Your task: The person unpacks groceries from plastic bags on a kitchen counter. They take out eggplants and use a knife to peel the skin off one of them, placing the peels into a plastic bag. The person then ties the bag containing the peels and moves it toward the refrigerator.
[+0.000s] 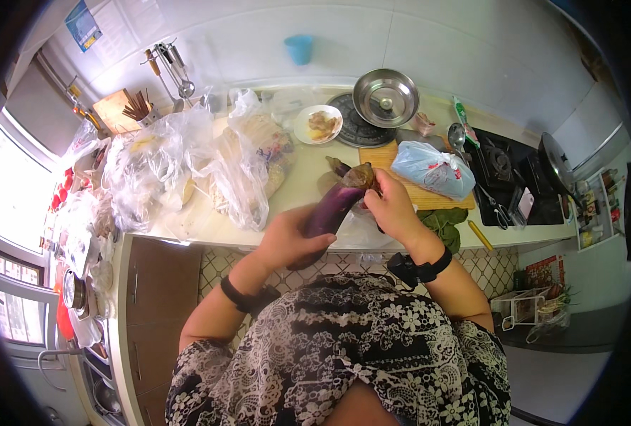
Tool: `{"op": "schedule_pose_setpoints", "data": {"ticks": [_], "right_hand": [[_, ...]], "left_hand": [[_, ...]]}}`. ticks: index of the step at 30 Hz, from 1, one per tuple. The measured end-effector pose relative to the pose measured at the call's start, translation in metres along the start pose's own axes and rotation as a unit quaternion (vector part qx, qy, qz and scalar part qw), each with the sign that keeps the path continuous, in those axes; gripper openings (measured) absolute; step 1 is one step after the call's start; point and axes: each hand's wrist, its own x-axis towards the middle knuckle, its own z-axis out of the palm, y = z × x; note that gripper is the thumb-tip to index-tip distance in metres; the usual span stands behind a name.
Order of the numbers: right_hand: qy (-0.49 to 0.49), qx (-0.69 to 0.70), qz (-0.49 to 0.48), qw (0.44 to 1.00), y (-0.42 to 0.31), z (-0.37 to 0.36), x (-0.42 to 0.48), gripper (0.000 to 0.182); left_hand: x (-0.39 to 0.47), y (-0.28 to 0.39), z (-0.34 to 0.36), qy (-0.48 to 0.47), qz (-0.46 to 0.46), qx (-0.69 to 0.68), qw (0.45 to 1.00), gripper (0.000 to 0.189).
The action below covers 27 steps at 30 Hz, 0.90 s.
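Observation:
A purple eggplant (332,210) is held at a slant above the front of the counter, its brownish stem cap (359,175) up and away from me. My left hand (294,237) wraps the lower body, with the thumb across the skin. At the upper end, my right hand (392,205) pinches the cap's edge between thumb and fingers. A second dark stem piece (339,166) shows just behind the cap; whether it belongs to another eggplant I cannot tell. Some clear plastic film (366,229) lies on the counter below my right hand.
Right of my hands, a tied blue plastic bag (432,168) rests on a wooden cutting board (382,183). Green leaves (446,226), scissors (499,213) and a gas stove (494,154) are beyond. Farther back stand a plate of food (302,125) and a steel bowl (366,101); plastic bags (241,175) fill the left.

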Motion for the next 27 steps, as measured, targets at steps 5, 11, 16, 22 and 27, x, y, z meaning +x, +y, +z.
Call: {"op": "schedule_pose_setpoints", "data": {"ticks": [5,11,16,22,27], "right_hand": [[0.004,-0.024,-0.013,1.000,0.028,0.000,0.004,0.034],[-0.098,0.135,0.068,0.984,0.025,-0.009,0.005,0.034],[-0.111,0.158,0.075,0.978,0.027,-0.008,0.008,0.035],[-0.067,0.144,0.112,0.981,0.032,-0.014,0.013,0.037],[0.014,0.212,0.146,0.966,0.025,-0.030,0.009,0.037]], "left_hand": [[-0.003,0.009,-0.001,0.006,-0.002,0.042,0.999,0.057],[0.003,-0.024,-0.011,-0.065,-0.068,-0.183,0.979,0.047],[0.005,-0.043,-0.012,-0.091,-0.091,-0.279,0.952,0.049],[0.003,-0.042,-0.014,-0.109,-0.118,-0.412,0.897,0.061],[0.005,-0.046,-0.014,-0.049,-0.163,-0.493,0.853,0.063]]}}
